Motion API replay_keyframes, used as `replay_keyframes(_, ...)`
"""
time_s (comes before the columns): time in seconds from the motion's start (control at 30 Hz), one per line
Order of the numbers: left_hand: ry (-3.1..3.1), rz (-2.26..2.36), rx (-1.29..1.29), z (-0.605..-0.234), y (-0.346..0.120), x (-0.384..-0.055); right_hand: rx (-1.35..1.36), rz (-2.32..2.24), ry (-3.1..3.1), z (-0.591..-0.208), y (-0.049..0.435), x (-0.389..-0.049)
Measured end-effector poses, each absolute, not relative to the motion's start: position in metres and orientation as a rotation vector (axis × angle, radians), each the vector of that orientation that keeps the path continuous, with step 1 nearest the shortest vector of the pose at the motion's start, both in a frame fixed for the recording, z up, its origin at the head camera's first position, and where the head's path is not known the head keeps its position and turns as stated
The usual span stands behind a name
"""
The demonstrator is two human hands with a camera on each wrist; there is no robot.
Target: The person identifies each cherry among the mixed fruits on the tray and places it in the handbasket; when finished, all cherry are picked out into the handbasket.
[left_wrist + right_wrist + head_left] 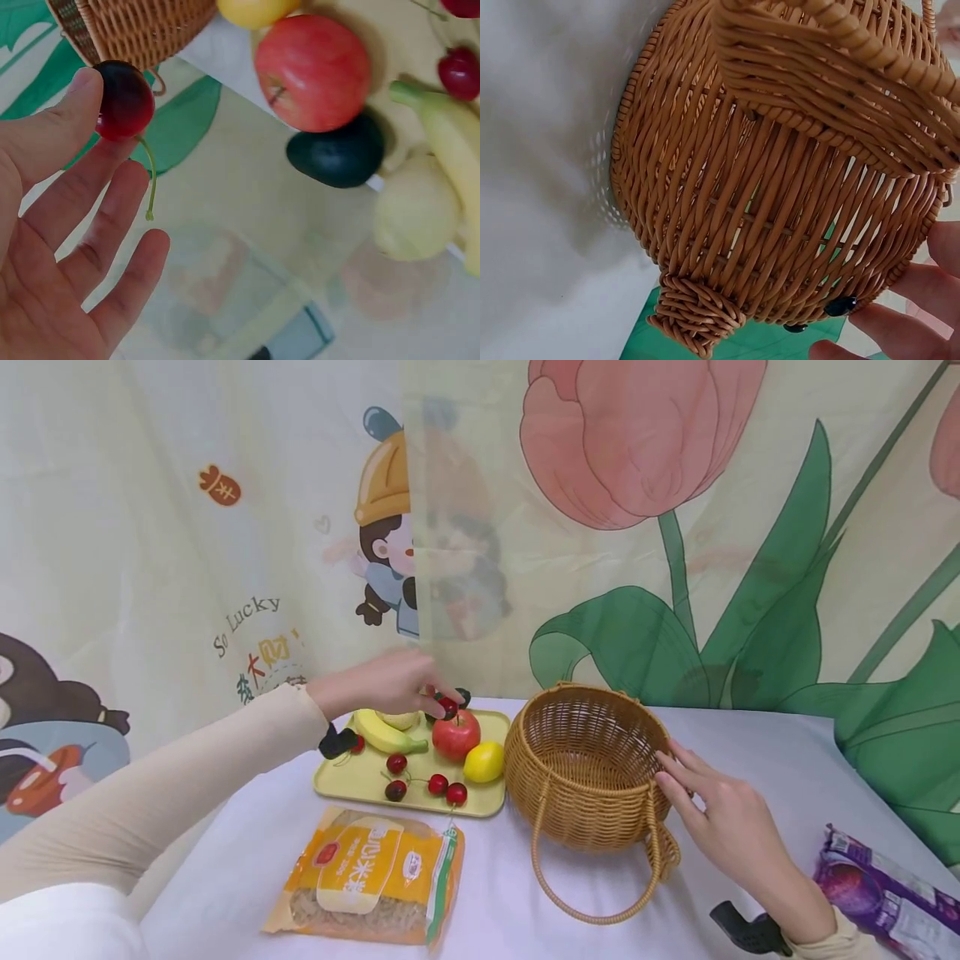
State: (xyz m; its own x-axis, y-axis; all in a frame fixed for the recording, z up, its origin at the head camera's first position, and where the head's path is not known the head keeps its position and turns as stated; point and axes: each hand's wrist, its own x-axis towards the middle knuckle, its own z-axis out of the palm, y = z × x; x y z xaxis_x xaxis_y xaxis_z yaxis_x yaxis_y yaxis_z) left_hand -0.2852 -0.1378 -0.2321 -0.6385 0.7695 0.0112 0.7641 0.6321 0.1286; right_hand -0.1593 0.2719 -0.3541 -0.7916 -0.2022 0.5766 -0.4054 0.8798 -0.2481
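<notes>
While my left grip (393, 681) pinches the smooth cherry (126, 105) in thumb and finger, overpressing could shoot it onto the tray (341, 779) below. My right grip (731, 810), fingers resting against the basket (588, 806), might tip it by leaning.

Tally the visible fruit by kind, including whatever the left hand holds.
Cherries: 6, one pinched by the left hand
Apple: 1
Banana: 1
Lemon: 1
Avocado: 1
Pale round fruit: 1
Total: 11 visible
</notes>
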Motion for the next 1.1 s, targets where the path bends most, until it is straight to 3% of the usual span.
replay_keyframes(0.37, 2.56, 0.202, 1.421, -0.219, -0.067, -0.313, 0.447, 0.488, -2.483, -0.352, 0.27, -0.16)
replay_keyframes(0.7, 2.478, 0.102, 1.447, -0.216, -0.001, -0.319, 0.447, 0.492, -2.477, -0.354, 0.272, -0.159)
replay_keyframes(1.1, 2.422, 0.039, 1.443, -0.241, 0.066, -0.33, 0.441, 0.493, -2.474, -0.355, 0.271, -0.159)
